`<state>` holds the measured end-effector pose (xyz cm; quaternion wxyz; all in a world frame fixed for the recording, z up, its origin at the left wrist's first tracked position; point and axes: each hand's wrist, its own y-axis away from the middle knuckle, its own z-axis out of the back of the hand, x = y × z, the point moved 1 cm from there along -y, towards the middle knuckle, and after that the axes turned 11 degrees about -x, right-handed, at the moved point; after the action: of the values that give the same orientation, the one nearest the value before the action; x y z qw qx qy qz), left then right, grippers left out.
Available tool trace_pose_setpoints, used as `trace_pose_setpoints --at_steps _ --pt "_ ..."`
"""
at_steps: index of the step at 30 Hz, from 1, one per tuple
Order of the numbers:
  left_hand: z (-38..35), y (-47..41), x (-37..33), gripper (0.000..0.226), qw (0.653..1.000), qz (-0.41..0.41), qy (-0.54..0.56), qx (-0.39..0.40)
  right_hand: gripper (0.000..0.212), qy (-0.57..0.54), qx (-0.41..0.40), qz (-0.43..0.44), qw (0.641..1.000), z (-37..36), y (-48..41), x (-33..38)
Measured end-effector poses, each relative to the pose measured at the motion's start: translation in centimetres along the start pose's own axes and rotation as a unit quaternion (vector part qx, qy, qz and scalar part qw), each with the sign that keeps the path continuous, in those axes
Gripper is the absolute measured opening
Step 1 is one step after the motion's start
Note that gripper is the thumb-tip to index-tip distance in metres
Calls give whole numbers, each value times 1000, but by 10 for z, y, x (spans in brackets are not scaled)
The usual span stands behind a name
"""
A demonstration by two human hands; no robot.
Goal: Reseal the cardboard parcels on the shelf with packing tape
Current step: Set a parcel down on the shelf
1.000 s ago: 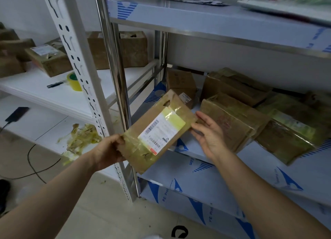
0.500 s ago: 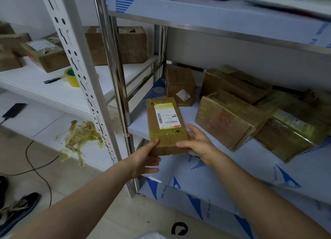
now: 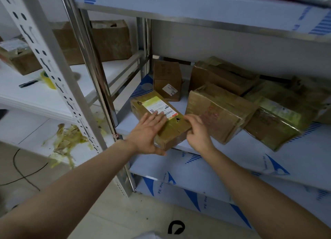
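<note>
A flat taped cardboard parcel [image 3: 172, 129] with a white and yellow label lies on the steel shelf [image 3: 268, 160], its near corner at the front edge. My left hand [image 3: 148, 131] lies flat on its near left part, fingers straight over the label. My right hand [image 3: 197, 131] touches the parcel's right edge with loosely bent fingers. A roll of yellow packing tape [image 3: 47, 79] stands on the white shelf [image 3: 44, 99] to the left, partly hidden behind the white perforated upright.
Several more taped boxes [image 3: 218, 111] crowd the steel shelf to the right and behind. A dark pen or knife [image 3: 28, 83] lies by the tape. Torn tape scraps [image 3: 68, 140] lie on the lower white board. Steel upright posts [image 3: 93, 59] stand between the two racks.
The parcel went from held in the air at the shelf front to lying on the shelf, turned with its label up. My left hand moved on top of it, and my right hand loosened to its right edge.
</note>
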<state>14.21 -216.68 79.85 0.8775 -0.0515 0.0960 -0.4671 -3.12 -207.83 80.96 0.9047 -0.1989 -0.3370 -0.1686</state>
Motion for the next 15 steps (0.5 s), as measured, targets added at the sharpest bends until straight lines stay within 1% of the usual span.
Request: trace_pose_setpoints --at_steps 2,4,7,15 --pt "-6 -10 -5 125 1000 13 0 19 66 57 55 8 997 -3 -7 5" --pt "-14 -14 -10 117 999 31 2 31 69 107 82 14 991 -5 -14 7" --pt "-20 -13 -14 101 999 43 -12 17 65 166 91 47 981 -7 -19 9" --pt "-19 -15 -17 97 998 48 -24 19 56 243 88 92 962 -10 -21 11"
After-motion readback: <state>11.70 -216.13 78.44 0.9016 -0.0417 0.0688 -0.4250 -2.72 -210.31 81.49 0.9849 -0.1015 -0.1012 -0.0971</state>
